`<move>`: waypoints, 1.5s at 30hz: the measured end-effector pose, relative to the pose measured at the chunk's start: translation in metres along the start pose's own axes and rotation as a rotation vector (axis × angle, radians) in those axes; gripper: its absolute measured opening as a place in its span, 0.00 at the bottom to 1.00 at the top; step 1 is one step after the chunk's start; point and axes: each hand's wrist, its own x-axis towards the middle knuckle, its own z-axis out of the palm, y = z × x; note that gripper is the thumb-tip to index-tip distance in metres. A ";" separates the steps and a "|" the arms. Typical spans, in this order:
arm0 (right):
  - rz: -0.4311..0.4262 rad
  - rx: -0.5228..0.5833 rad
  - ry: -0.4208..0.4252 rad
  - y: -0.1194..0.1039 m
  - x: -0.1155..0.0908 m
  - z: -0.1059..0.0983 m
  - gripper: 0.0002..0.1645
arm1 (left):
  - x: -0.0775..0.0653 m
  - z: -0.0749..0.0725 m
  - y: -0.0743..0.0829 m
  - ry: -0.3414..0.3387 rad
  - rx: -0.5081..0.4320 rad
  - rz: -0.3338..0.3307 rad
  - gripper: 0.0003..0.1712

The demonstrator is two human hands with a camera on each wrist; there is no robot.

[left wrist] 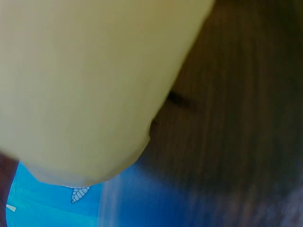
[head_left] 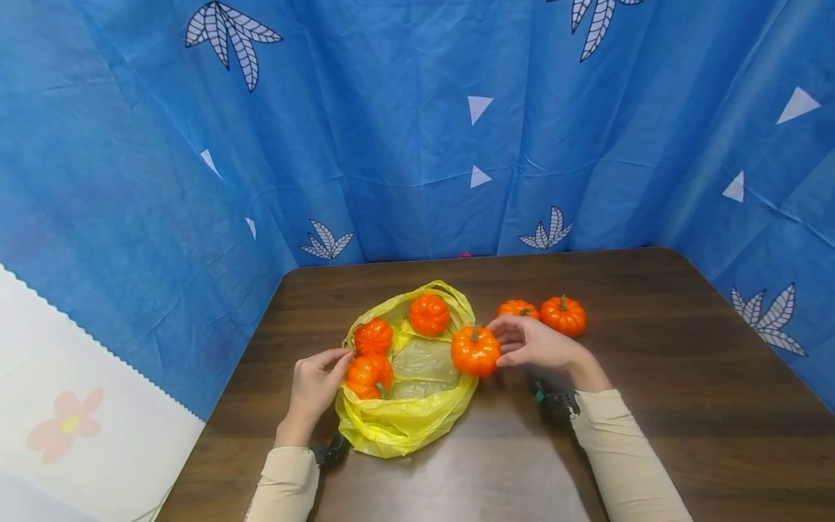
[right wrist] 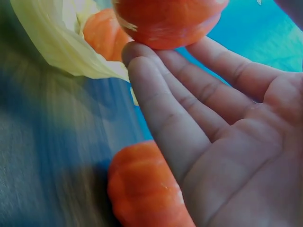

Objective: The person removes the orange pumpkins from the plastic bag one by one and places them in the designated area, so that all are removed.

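My right hand (head_left: pixel 540 346) holds a small shiny orange pumpkin (head_left: pixel 475 354) at the right rim of a yellow plastic bag (head_left: pixel 411 428). In the right wrist view, the fingertips bear against the underside of this pumpkin (right wrist: pixel 170 23). On the bag's left side my left hand (head_left: pixel 313 391) pinches the rim between thumb and fingers. Inside the bag sit three more pumpkins: one at the back (head_left: pixel 429 315), one at the left (head_left: pixel 373 338) and one at the front left (head_left: pixel 370 376). A blurred pale surface (left wrist: pixel 85 85) fills much of the left wrist view, hiding the left fingers there.
Two pumpkins stand on the dark wooden table (head_left: pixel 665 406) behind the right hand: one (head_left: pixel 564 315) in full view, another (head_left: pixel 517 309) partly covered by the hand. A blue patterned curtain (head_left: pixel 417 130) hangs along the back and sides.
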 end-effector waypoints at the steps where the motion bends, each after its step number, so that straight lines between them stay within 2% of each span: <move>1: 0.004 -0.002 0.001 0.000 -0.001 -0.001 0.34 | 0.000 0.000 0.000 0.001 0.004 0.002 0.07; 13: 0.005 -0.021 0.009 0.002 -0.007 -0.010 0.33 | -0.001 0.000 0.000 0.001 0.010 -0.007 0.07; 22: 0.049 -0.054 0.005 0.006 -0.012 -0.016 0.34 | 0.000 0.000 0.000 0.011 0.022 0.011 0.07; 29: 0.100 -0.068 0.001 0.008 -0.018 -0.022 0.33 | -0.002 -0.001 0.000 0.004 0.019 -0.009 0.07; 45: 0.118 -0.090 0.006 0.014 -0.027 -0.032 0.31 | 0.000 0.001 0.001 0.007 0.007 0.000 0.07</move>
